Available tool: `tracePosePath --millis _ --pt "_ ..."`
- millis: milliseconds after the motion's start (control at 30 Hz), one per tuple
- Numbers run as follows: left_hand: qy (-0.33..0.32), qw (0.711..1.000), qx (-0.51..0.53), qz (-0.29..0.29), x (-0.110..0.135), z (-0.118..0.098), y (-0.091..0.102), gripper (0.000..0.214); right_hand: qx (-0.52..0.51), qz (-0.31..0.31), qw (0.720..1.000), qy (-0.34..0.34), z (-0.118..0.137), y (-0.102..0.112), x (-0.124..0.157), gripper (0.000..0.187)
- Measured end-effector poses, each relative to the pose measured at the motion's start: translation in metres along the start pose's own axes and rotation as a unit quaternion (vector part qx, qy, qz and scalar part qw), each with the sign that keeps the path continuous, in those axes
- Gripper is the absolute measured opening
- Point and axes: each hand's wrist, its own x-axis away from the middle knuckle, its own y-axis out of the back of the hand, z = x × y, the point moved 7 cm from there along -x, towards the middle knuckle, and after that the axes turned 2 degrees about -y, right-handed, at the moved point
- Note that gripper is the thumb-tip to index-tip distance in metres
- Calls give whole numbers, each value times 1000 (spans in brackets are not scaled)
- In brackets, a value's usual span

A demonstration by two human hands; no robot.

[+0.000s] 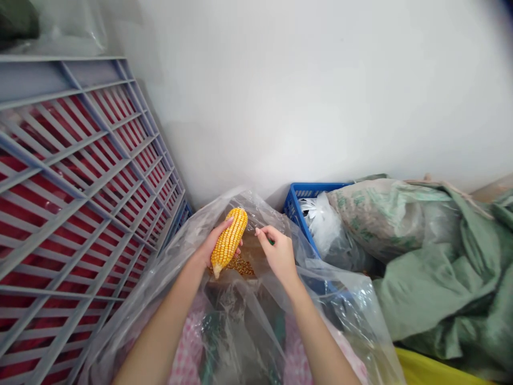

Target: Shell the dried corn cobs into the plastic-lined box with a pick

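Observation:
My left hand (pixel 214 243) is shut around a dried yellow corn cob (pixel 229 241), which tilts with its tip down and left. My right hand (pixel 278 254) hangs just right of the cob, apart from it, with curled fingers. A small green bit (pixel 271 241) shows beside those fingers, and I cannot tell whether they hold it. Below the cob, loose corn kernels (pixel 239 266) lie in a clear plastic bag (pixel 256 208), whose folds surround both hands.
A grey slatted crate (pixel 80 176) with red behind it leans at left against a white wall (pixel 320 91). At right are a blue plastic crate (pixel 300 206), a white bag (pixel 320 224) and green woven sacks (pixel 433 289). Pink checked cloth (pixel 186 353) lies below.

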Motion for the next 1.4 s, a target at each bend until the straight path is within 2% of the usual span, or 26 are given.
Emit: tracePosePath --millis 333,600,1167,1400 --pt "20 998 -57 -16 -1 6 -1 46 101 24 995 4 1 2 0 29" --pt "3 994 -105 -34 -1 4 -2 45 241 21 970 36 4 9 1 22" --pt "-54 984 -169 -21 2 5 -10 45 291 73 954 18 0 -3 -1 19" --pt "-63 981 -177 -53 -2 12 -7 49 328 52 943 11 -4 -15 2 20"
